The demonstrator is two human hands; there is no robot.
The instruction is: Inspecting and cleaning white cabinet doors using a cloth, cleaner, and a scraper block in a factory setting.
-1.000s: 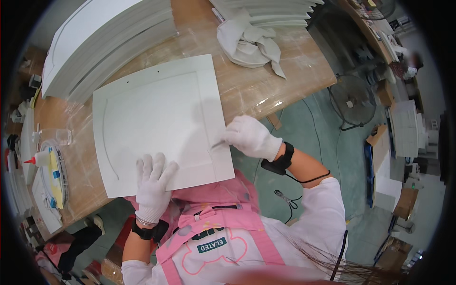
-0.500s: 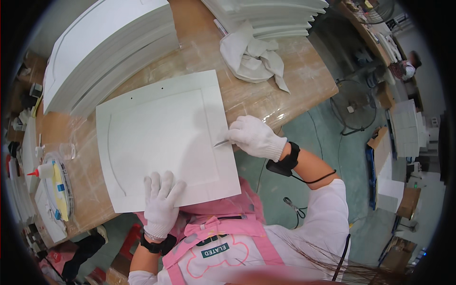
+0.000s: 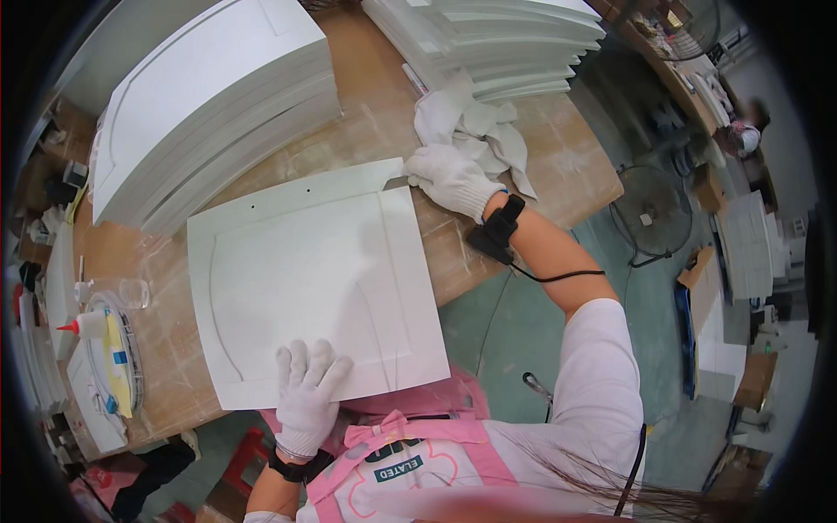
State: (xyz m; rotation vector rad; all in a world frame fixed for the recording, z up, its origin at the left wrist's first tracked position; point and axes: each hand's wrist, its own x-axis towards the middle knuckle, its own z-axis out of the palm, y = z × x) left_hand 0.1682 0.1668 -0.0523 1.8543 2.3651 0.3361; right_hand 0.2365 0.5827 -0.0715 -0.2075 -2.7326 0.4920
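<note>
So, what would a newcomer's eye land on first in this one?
Probably the large white rectangular panel on the brown table, mid-picture: the left hand, in a white knit glove, lies spread over its lower edge, while the right hand, gloved alike, is at its upper right corner. Next comes the thick stack of white panels at upper left.

Round fan on green floor

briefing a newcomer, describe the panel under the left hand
Find the brown worktable. Overhanging its near edge, under the gloved left hand, is a white panel. It lies singly, unlike the stacked panels beyond, with two small dark holes near its far edge.
</note>
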